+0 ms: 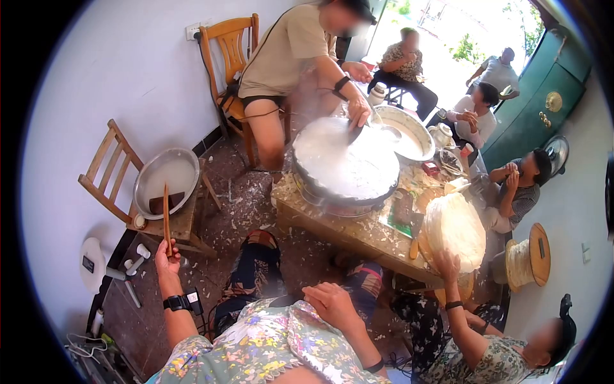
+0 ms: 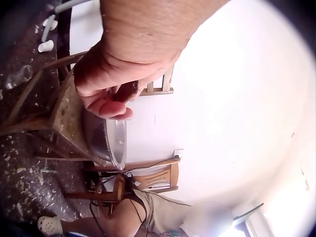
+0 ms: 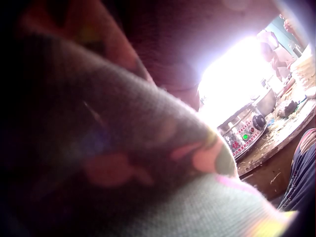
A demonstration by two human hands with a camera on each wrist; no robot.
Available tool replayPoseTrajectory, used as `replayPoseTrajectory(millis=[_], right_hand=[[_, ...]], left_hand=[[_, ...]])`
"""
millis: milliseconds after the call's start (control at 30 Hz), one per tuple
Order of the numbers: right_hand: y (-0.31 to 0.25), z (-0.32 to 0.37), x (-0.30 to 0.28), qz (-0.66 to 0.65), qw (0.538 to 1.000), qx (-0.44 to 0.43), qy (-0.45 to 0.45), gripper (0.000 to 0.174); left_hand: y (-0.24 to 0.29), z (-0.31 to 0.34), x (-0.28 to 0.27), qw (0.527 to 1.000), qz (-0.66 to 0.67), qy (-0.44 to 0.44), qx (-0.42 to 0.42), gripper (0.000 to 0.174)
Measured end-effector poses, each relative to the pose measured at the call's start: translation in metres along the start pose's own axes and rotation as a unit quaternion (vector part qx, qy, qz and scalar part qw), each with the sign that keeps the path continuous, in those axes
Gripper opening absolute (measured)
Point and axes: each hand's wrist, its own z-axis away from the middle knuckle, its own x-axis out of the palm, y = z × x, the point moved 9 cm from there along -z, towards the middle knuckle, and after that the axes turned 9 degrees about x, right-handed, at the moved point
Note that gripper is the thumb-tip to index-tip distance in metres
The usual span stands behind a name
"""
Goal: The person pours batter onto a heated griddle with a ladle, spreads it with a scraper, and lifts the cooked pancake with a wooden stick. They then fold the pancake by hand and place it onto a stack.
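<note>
In the head view my left hand (image 1: 167,257) grips the lower end of a long, thin, flat wooden stick (image 1: 167,214), which points upward. Behind the stick stands a metal basin (image 1: 142,198) with whitish liquid and a dark brown flat piece (image 1: 181,200) in it. The left wrist view shows the curled fingers of my left hand (image 2: 106,101) around the brown end of the stick (image 2: 127,92). My right hand (image 1: 336,306) rests against my flowered shirt (image 1: 268,333), fingers loosely bent. Shirt fabric (image 3: 163,163) fills most of the right wrist view.
A steaming round pan (image 1: 300,169) sits on the wooden table (image 1: 307,221), where another person's hand (image 1: 360,112) works. A stack of thin pale round sheets (image 1: 454,230) is at right, beside a seated person. The basin stands on a wooden chair (image 1: 185,237). White scraps litter the floor.
</note>
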Motion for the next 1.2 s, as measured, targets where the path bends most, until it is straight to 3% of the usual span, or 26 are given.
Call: replayPoseTrajectory(millis=[1200], right_hand=[[0.009, 0.002, 0.008, 0.005, 1.000, 0.012, -0.018, 0.020]], left_hand=[[0.000, 0.002, 0.002, 1.000, -0.009, -0.023, -0.003, 0.024]])
